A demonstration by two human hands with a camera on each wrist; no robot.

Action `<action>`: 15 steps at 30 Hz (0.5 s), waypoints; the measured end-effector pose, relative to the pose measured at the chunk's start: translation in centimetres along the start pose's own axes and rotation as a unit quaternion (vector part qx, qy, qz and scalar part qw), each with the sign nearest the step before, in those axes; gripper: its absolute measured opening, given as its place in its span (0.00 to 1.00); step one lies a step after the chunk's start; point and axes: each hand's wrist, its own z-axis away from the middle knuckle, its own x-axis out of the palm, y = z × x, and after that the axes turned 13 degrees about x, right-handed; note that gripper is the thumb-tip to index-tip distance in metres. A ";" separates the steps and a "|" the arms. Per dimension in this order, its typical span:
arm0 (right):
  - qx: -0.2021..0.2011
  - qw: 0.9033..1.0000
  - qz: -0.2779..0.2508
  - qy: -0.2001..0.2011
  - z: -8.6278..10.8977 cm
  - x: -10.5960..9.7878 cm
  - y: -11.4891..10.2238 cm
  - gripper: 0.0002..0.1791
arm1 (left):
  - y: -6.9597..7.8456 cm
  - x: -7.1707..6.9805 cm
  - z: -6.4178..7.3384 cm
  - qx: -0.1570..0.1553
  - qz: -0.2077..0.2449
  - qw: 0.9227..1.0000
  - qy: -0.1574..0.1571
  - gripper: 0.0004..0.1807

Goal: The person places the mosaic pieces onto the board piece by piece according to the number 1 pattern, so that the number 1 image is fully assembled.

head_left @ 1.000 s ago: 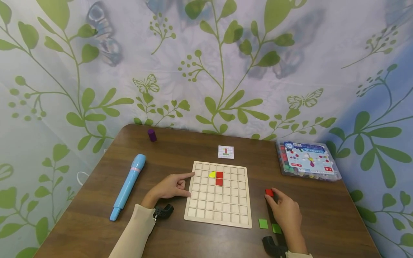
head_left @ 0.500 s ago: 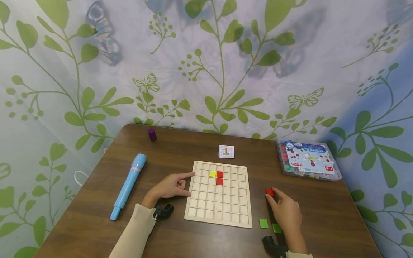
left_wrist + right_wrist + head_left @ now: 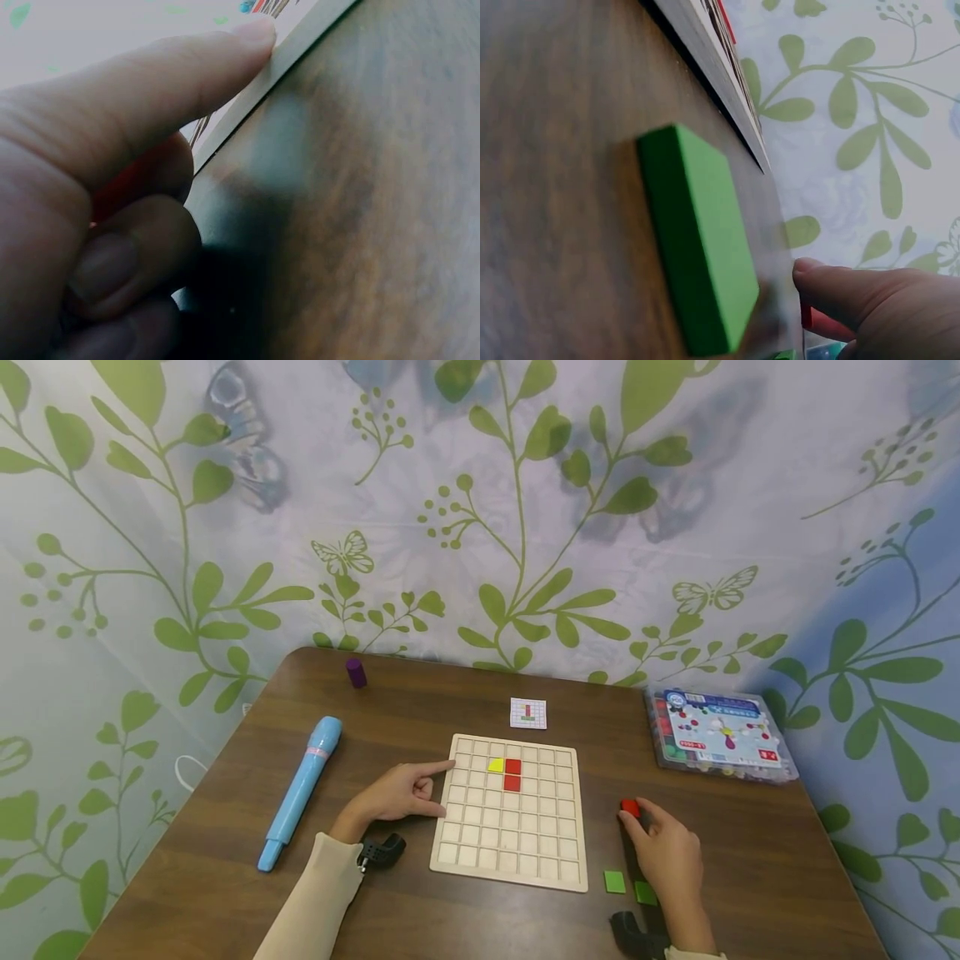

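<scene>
A pale wooden grid board (image 3: 508,820) lies flat on the table. Against its left edge, the straight index finger and thumb of my left hand (image 3: 397,793) rest apart, the other fingers curled in. Set in the board's upper cells are a yellow piece with one slanted or rounded side (image 3: 496,765) and two red square tiles (image 3: 512,767). To the right of the board, my right hand (image 3: 667,852) pinches another red square tile (image 3: 630,807) between thumb and fingers. Two green square tiles (image 3: 614,882) lie near that hand; one looms large as a green tile (image 3: 705,247) in the right wrist view.
Behind the board is a small card (image 3: 528,713) printed with a coloured grid pattern. A clear plastic box (image 3: 722,733) of colourful parts stands at the back right. On the left lie a light blue microphone-shaped object (image 3: 300,793) and, farther back, a purple cylinder (image 3: 356,673).
The red tile in my right fingers looks slightly more tilted than before. Both hands stay in almost the same place, and the pieces on the board have not moved.
</scene>
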 end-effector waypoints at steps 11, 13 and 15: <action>-0.012 1.000 -0.020 0.017 0.8 -0.4 -1.0 0.31 | 0.0 0.1 0.0 -0.002 0.003 1.000 -0.001 0.45; -0.018 0.999 -0.021 0.020 0.8 -0.4 -1.1 0.31 | 0.1 0.0 0.0 -0.002 0.003 1.000 0.000 0.45; -0.029 0.999 -0.022 0.025 0.8 -0.3 -1.3 0.30 | 0.1 0.0 0.0 -0.005 0.004 1.000 0.001 0.45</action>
